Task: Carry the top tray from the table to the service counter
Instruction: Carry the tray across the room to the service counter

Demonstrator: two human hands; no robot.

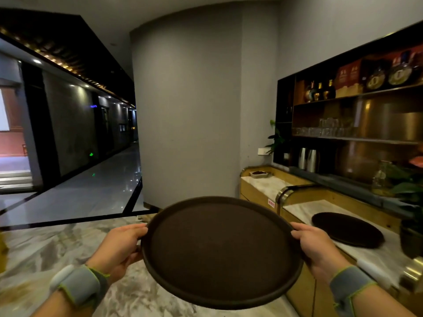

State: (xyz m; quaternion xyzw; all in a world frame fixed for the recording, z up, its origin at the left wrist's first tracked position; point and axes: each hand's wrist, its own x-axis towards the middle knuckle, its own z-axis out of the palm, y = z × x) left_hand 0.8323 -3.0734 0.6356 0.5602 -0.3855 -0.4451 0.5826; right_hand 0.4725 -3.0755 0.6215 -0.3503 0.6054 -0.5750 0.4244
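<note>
A round dark brown tray with a raised rim hangs in the air in front of me, tilted slightly toward me. My left hand grips its left rim, thumb on top. My right hand grips the right rim the same way. Both wrists wear grey bands. The service counter, white marble top on a wooden front, runs along the right, just beyond my right hand. A second round dark tray lies flat on that counter.
A grey curved wall stands straight ahead. Shelves with bottles, glasses and two steel jugs rise behind the counter. Potted plants sit at the counter's right end. A small dish rests on the far counter section. A dim glossy corridor opens to the left.
</note>
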